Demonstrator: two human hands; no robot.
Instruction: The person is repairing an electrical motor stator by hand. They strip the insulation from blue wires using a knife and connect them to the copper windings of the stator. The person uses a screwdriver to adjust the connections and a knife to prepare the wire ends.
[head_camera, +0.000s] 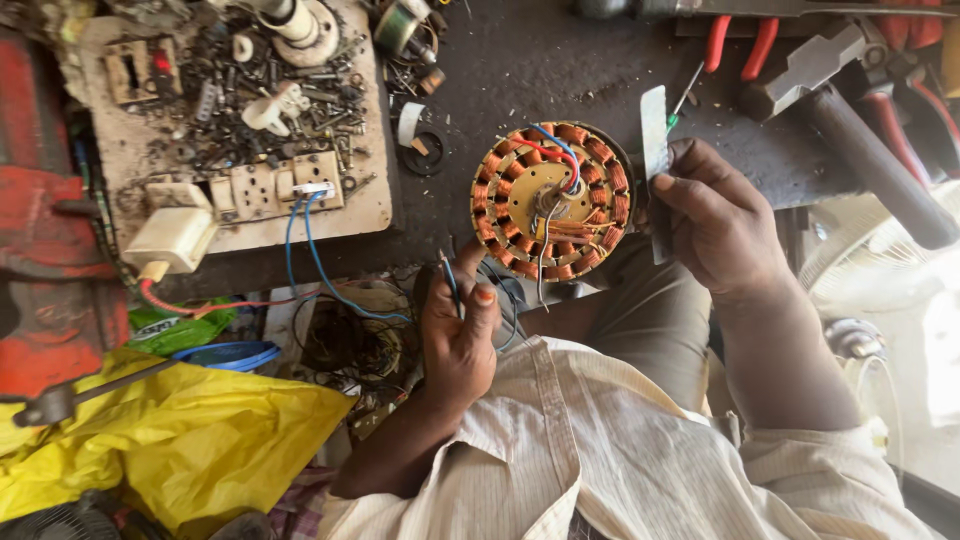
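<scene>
Stator (551, 200): round, copper-wound, red and blue leads | left hand (462, 335) fingers pinch wire (452, 285) | right hand (715, 222) fingers grip flat strip (655, 150)

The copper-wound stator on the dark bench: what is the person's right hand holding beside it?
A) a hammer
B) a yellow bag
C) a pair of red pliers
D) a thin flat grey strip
D: the right hand pinches a thin flat grey strip upright, just right of the stator.
</scene>
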